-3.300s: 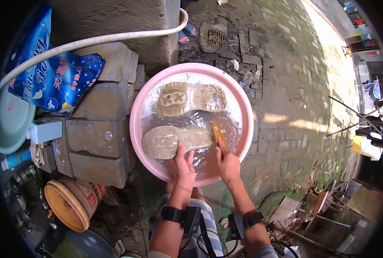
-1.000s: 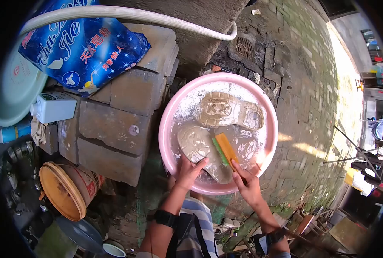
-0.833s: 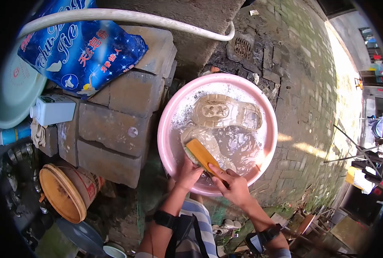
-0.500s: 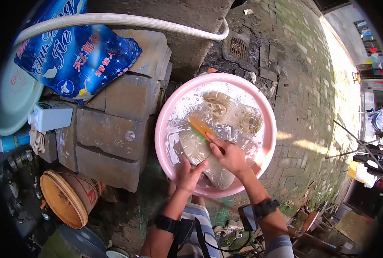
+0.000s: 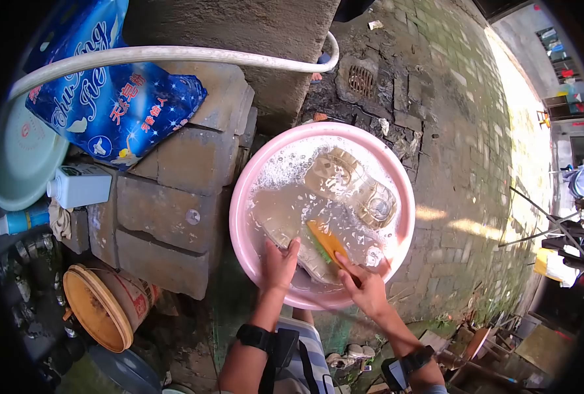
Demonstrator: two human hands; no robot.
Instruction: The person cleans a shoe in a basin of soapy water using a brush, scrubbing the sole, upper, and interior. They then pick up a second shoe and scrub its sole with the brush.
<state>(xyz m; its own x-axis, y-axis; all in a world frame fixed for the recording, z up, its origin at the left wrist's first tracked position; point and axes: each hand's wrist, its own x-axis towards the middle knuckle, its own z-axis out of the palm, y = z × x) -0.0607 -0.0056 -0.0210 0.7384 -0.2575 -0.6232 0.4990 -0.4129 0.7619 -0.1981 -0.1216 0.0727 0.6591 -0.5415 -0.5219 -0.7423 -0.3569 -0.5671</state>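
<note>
A pink basin [image 5: 235, 226] holds cloudy, foamy water and two pale shoes. In my right hand [image 5: 365, 289] is a scrub brush [image 5: 327, 240] with an orange back and green bristles. The bristles rest against the near shoe [image 5: 313, 261], which lies partly under water. My left hand [image 5: 279, 264] grips that shoe by its left side, thumb on top; the fingers beneath are hidden. Beyond it the other shoe [image 5: 351, 185] floats, patterned sole facing up.
Left of the basin, stacked bricks [image 5: 164, 213] carry a blue detergent bag [image 5: 131, 108] and a white bottle [image 5: 82, 186]. A white hose [image 5: 193, 55] crosses above them. A yellowish bucket [image 5: 98, 308] leans at lower left. A drain grate [image 5: 361, 80] lies beyond the basin.
The brush has moved down and right along the near shoe. That shoe now sits lower in the water and is turned. The view has shifted slightly.
</note>
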